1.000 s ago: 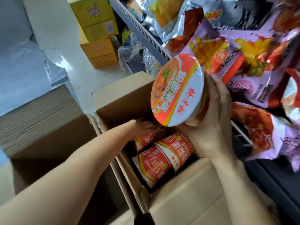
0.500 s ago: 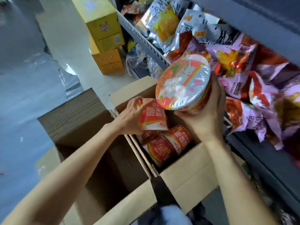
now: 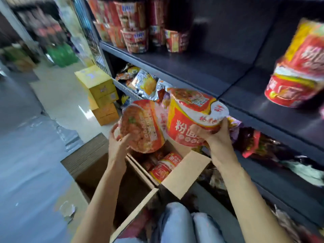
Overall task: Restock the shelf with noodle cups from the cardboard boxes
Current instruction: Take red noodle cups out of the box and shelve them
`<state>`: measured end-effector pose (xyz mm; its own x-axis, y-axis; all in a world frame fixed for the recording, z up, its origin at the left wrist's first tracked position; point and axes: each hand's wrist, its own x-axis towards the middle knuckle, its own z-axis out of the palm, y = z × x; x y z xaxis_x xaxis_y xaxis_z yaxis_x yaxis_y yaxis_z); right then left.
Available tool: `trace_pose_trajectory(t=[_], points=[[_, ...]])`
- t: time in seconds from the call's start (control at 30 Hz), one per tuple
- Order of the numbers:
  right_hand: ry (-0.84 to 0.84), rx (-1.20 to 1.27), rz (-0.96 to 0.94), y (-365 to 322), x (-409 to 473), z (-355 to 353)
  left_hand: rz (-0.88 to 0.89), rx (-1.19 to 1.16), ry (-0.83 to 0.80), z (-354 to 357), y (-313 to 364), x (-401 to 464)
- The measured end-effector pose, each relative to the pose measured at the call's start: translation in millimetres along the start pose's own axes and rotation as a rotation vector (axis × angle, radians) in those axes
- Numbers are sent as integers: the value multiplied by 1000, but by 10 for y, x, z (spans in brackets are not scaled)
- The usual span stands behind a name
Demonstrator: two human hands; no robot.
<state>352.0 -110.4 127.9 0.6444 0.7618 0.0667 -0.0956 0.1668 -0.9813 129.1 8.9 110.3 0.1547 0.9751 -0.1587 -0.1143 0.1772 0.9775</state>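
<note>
Now two noodle cups up out of box, one per hand. Right hand grasps right cup from below, lid tipped toward shelf, likely ready to slide in. Left hand curls round left cup, lid facing viewer, just beside the other. Box open below, more cups inside. Dark shelf on right, bare in middle; cups far left and near right. Snack bags on lower tier. Yellow cartons on far floor.

Pale glossy floor catches daylight beside dark shelving, with yellow cartons stacked against it.
</note>
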Motion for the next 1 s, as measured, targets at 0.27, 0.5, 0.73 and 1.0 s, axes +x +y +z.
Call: trace_pose_trajectory(t=[0.27,0.5,0.73,1.0], points=[[207,-174,-241,-867,215,-672,-217,-454,-114,1020,731,-450],[354,-320,-271,-669,919,-731,-277,-404,-160,1574,756,-459],[456,-569,-101,-489,1181,-847,-220,-290,-229,1957,828,-216],[144,-576,-498,-944,510,-921,-112,-287,-323,2232,987,-215]])
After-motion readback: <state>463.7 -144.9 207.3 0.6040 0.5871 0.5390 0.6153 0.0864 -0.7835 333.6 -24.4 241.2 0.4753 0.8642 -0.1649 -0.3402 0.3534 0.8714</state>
